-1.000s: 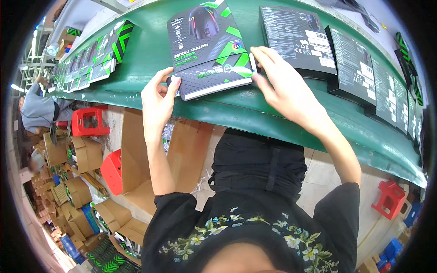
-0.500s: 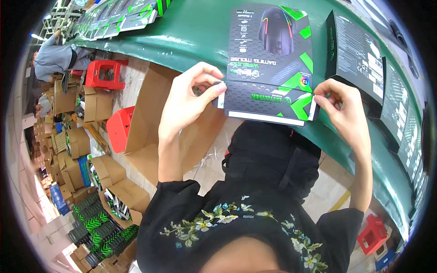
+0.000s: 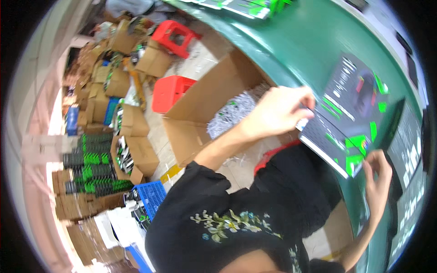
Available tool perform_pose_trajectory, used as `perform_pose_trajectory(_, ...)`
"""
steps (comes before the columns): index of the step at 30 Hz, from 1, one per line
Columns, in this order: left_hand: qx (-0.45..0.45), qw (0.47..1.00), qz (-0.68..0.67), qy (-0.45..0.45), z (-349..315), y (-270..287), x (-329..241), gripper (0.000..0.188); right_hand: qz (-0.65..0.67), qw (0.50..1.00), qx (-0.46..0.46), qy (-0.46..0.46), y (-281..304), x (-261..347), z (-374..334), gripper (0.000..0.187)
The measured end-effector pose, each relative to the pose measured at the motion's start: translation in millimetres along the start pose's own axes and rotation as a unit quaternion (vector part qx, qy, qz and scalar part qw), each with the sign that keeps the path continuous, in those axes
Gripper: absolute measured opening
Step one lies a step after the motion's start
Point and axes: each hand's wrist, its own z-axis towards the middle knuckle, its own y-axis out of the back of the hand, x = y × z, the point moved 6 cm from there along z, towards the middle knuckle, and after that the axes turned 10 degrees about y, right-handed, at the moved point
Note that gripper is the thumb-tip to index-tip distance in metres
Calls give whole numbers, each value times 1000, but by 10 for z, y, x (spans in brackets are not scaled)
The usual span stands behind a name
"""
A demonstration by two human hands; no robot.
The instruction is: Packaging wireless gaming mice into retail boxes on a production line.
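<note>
A flat black and green mouse box, printed with a picture of a mouse, lies on the green table with its near end by the table edge. My left hand is closed at the box's near left corner, thumb and fingers pinching a small white-edged side flap. At the near right corner my right hand has its thumb and fingers curled together at the other side flap. A pale strip runs along the near edge of the box. The picture is somewhat smeared by motion.
More black boxes lie along the right of the green table, and others at its far edge. Below the table edge stands an open carton with shredded-looking white material. Red stools and stacked cartons fill the left floor.
My view has swung left, so the box and both hands appear farther right and tilted. Both hands stay at the near corners of the box. More of the open carton shows.
</note>
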Motion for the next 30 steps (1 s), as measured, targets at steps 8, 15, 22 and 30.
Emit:
perform_pose_trajectory(8,-19,996,53,-69,-60,-41,-177,14,-26,1000,4,-15,52,62,-88,13)
perform_pose_trajectory(15,-41,982,154,-97,-92,-126,-104,12,-113,991,-36,55,161,384,-372,15)
perform_pose_trajectory(22,-75,971,173,-145,-92,-128,-244,10,81,986,-144,34,215,526,-791,14)
perform_pose_trajectory(30,-92,991,17,-92,-478,-11,-8,12,233,957,-149,93,-542,774,-473,29)
